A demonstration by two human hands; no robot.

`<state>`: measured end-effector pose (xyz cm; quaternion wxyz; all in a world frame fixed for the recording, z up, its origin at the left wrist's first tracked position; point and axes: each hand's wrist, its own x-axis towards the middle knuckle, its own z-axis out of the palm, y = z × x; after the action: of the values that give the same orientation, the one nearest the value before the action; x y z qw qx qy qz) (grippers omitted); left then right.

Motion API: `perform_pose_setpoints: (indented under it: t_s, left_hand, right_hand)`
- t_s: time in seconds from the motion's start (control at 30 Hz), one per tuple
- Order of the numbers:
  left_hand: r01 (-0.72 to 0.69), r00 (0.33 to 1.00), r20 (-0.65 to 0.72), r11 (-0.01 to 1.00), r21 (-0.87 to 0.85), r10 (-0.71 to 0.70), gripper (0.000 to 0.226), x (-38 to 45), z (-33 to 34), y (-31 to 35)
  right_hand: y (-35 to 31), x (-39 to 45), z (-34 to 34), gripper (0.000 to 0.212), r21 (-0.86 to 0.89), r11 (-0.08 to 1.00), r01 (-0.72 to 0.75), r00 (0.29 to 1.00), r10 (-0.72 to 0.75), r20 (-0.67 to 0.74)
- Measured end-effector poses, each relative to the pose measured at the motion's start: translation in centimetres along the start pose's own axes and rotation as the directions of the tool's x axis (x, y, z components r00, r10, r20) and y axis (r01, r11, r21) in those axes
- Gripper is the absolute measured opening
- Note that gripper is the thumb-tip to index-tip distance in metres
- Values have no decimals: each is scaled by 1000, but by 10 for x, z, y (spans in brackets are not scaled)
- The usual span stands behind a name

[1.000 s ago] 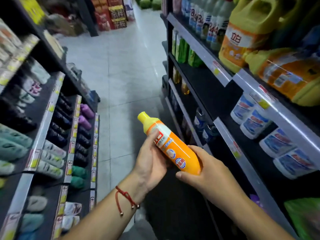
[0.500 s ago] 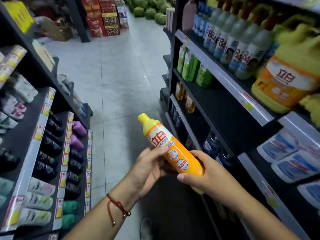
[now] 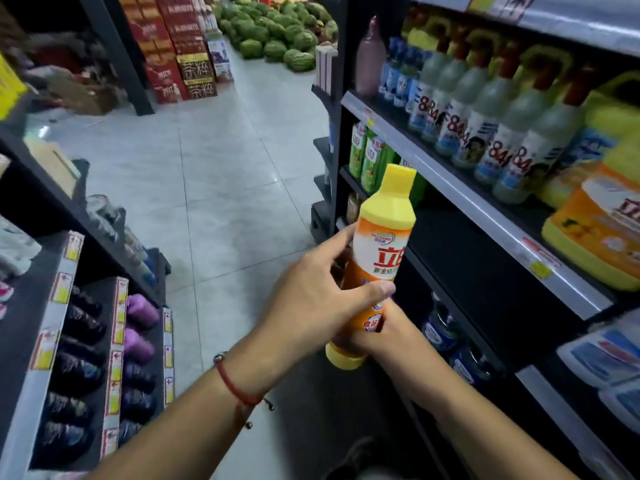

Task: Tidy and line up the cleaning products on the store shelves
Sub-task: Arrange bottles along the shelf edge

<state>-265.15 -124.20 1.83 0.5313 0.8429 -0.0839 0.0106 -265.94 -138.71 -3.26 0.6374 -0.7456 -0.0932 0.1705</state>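
Note:
An orange detergent bottle [image 3: 379,247] with a yellow cap stands almost upright in front of the right-hand shelves. My left hand [image 3: 311,299] wraps its middle, thumb across the label. My right hand [image 3: 384,336] grips its lower part from the right, mostly hidden behind the left hand. Behind the bottle is a dark, mostly bare middle shelf [image 3: 485,271]. Green bottles [image 3: 369,157] stand at that shelf's far end. White "84" bottles [image 3: 491,136] line the shelf above, with a large orange jug [image 3: 599,223] nearest me.
Blue-labelled tubs [image 3: 602,355] and dark blue jars [image 3: 443,327] sit on lower right shelves. Slippers [image 3: 138,313] fill the left rack. The tiled aisle [image 3: 214,174] runs ahead to stacked red boxes [image 3: 176,50] and a pile of watermelons [image 3: 277,32].
The bottle has swung from tilted left to nearly upright and moved right toward the shelves. My left hand slid round its front. The view lifted, showing more of the upper shelf.

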Motion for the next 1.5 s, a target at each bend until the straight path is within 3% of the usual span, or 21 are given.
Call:
perform_pose_setpoints:
  t_s: [0.2,0.3,0.43,0.6,0.67,0.87,1.13,1.27,1.43,1.5]
  left_hand:
    - [-19,999,47,992,-122,25,39,77,-16,14]
    - [-24,998,51,981,-190,35,43,123,-22,24]
    - [-51,996,56,940,-337,74,40,179,-31,39]
    - [-58,993,64,868,-493,102,39,237,-38,52]
    - [-68,988,81,844,-532,130,41,259,-41,57]
    - [-196,968,36,836,-513,248,43,334,-61,69]
    - [-292,923,22,737,-610,384,45,447,-108,74]
    - [-302,924,-23,691,-657,382,55,499,-133,73]
    - [-367,901,-18,741,-563,433,52,552,-154,76]
    - [-442,861,15,764,-470,508,66,573,-161,80]
  right_hand:
    - [-24,51,-44,60,-56,998,2,1000,-4,-30]
    - [-42,78,-73,60,-66,997,34,997,-38,-62]
    - [-71,113,-105,85,-132,985,108,983,-126,-134]
    - [-115,141,-135,53,-228,953,198,933,-255,-255]
    - [-132,151,-145,52,-275,938,210,909,-291,-297]
    - [-181,197,-169,64,-418,879,227,813,-408,-416]
    - [-234,291,-172,65,-493,850,183,714,-460,-527]
    - [-252,347,-167,63,-521,838,161,661,-484,-574]
    - [-271,405,-173,61,-519,837,173,604,-507,-615]
    - [-282,425,-180,57,-541,821,184,578,-535,-616]
